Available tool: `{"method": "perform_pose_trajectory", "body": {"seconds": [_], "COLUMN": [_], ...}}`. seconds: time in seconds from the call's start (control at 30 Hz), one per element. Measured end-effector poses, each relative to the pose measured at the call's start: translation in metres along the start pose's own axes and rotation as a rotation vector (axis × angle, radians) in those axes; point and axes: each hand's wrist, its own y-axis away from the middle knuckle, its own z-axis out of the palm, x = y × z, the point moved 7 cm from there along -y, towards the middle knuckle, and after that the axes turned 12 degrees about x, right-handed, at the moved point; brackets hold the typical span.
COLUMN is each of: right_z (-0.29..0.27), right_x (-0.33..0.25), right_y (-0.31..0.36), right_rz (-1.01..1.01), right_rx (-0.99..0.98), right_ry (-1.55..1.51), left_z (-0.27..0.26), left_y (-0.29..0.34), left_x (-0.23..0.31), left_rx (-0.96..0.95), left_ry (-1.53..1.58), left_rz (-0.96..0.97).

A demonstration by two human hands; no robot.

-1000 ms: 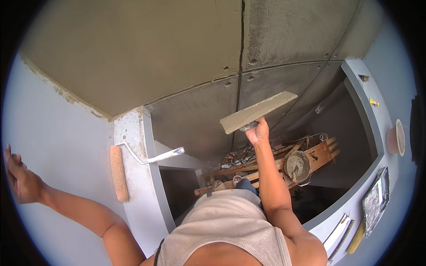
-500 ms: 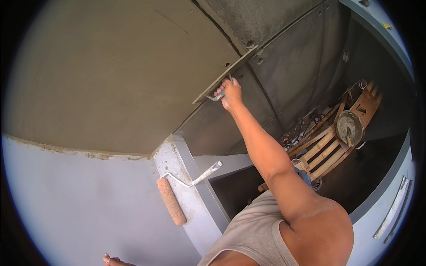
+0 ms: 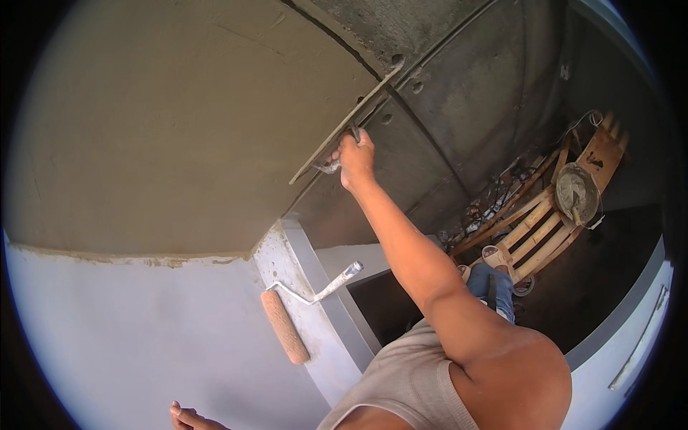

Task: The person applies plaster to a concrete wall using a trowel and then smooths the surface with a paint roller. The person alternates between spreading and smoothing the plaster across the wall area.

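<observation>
My right hand [image 3: 356,156], at the end of an outstretched arm, is closed round the handle of a long plastering trowel [image 3: 337,132]. The trowel's blade lies slanted along the edge of a smooth grey-brown plastered surface [image 3: 165,136], beside darker rough concrete panels [image 3: 466,86] with dark joints and small holes. At the lower left edge, my left hand [image 3: 192,418] shows only in part, its visible fingers stretched out and nothing seen in them. It is nearest to the pale wall surface [image 3: 129,322].
A paint roller [image 3: 285,326] with a fuzzy orange-brown sleeve rests on the white ledge [image 3: 330,362]. To the right, a bamboo bench [image 3: 534,233] bears a bucket [image 3: 577,193] of grey mortar with a tool in it. My jeans and sandals [image 3: 496,256] show beside the bench.
My right hand and the trowel have shifted left and slightly down in the picture, still against the plaster edge. The view has tilted a little, showing more of my legs and sandals.
</observation>
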Motion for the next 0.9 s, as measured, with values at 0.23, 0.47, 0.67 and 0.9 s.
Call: {"method": "perform_pose_trajectory", "body": {"seconds": [0.23,0.47,0.67,0.9], "right_z": [0.014,0.056,-0.027,0.020], "right_x": [-0.005,-0.016,0.011,-0.003], "right_y": [-0.029,0.039,-0.025,-0.005], "right_rz": [0.025,-0.070,0.021,-0.008], "right_rx": [0.116,-0.155,0.047,-0.053], "right_ry": [0.072,0.222,-0.055,0.076], "left_z": [0.011,0.035,0.046,0.046], "left_y": [0.016,0.003,0.003,0.010], "left_x": [-0.014,0.015,0.029,0.012], "left_rx": [-0.040,-0.051,-0.080,-0.100], "left_ry": [0.056,-0.011,0.053,0.100], "left_rz": [-0.055,0.038,0.093,0.118]}}
